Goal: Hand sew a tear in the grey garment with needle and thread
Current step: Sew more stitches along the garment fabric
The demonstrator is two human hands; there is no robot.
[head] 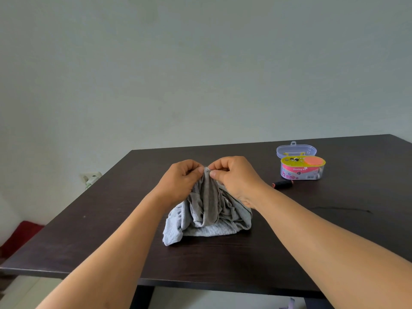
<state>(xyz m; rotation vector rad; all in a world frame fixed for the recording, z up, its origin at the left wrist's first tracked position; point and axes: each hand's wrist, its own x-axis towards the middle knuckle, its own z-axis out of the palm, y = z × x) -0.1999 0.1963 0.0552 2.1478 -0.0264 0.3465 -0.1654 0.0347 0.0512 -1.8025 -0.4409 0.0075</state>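
While the crumpled grey ribbed cotton garment (pixel 207 217) is heaped on the dark wooden counter (pixel 223 262), its raised peak is pinched between the left hand (pixel 181 181) and the right hand (pixel 234 179), each grip clamped on the fabric, fingertips almost meeting. Needle and thread cannot be made out. Stitching or locating the tear seems in hand; next, a steady hold is called for. Beyond the right grip lie a black thread spool (pixel 282 184) and an open clear plastic sewing kit (pixel 301 167).
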